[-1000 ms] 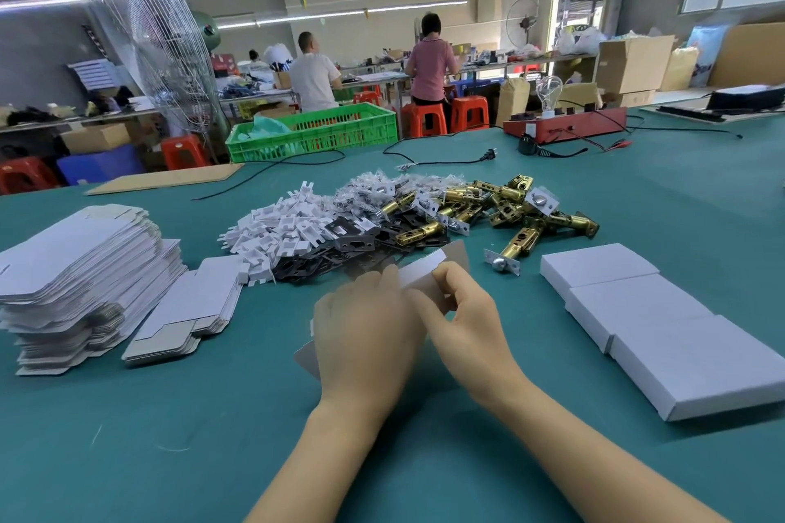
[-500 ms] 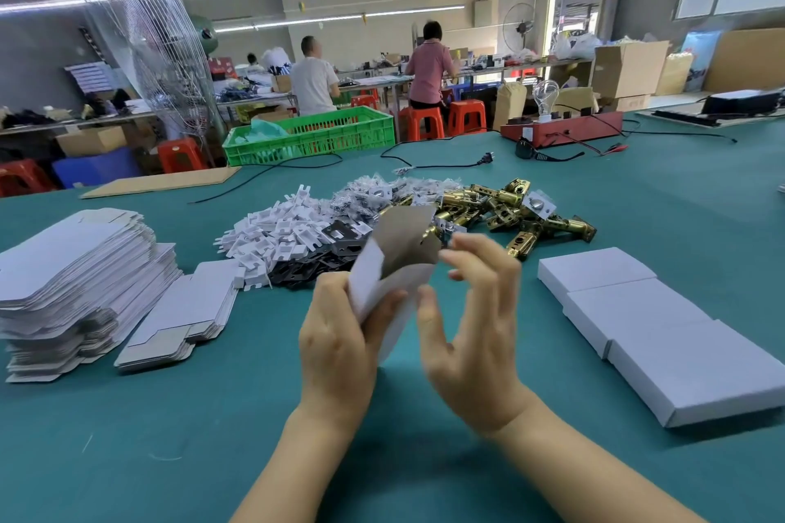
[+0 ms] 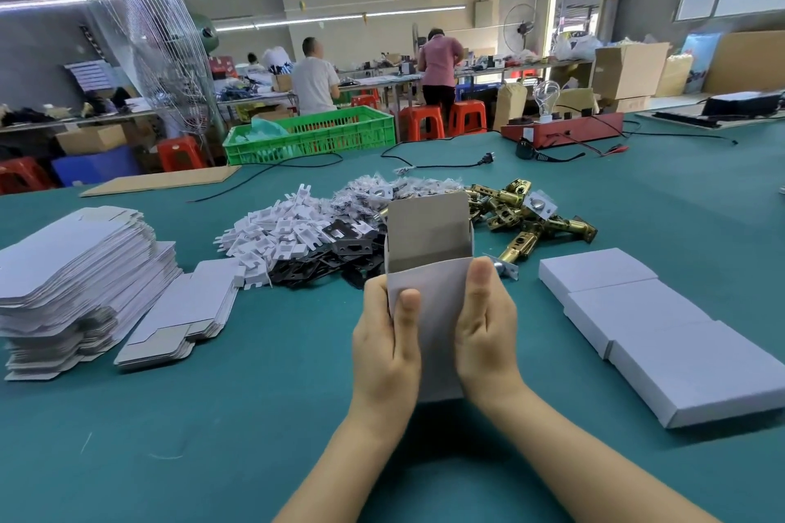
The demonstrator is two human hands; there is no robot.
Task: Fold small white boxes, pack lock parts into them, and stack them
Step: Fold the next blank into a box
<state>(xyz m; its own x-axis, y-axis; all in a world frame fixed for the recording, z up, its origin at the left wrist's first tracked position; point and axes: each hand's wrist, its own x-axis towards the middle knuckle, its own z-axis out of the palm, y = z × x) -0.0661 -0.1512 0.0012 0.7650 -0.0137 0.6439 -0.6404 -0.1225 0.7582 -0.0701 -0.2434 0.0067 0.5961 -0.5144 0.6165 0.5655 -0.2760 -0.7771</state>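
Both hands hold one small white box (image 3: 429,301) upright at the centre of the frame, just above the green desk (image 3: 255,416). The left hand (image 3: 384,352) wraps its left edge with the thumb pressed on the front panel; the right hand (image 3: 484,335) does the same on the right edge, so each grip is pinching the box. Its top flap (image 3: 427,221) stands open and the mouth looks empty.

To do this step well, I would keep the thumbs low so the walls stay square and the mouth stays wide for a part to drop in.

The brass lock parts (image 3: 526,221) lie just beyond the box, right of centre, beside the white and black pieces (image 3: 297,238). Finished boxes (image 3: 662,323) run along the right side; the stacks of flat blanks (image 3: 80,280) sit at the left. The bare desk between these gives the arms fair room, though the nearest finished box lies close to the right forearm.
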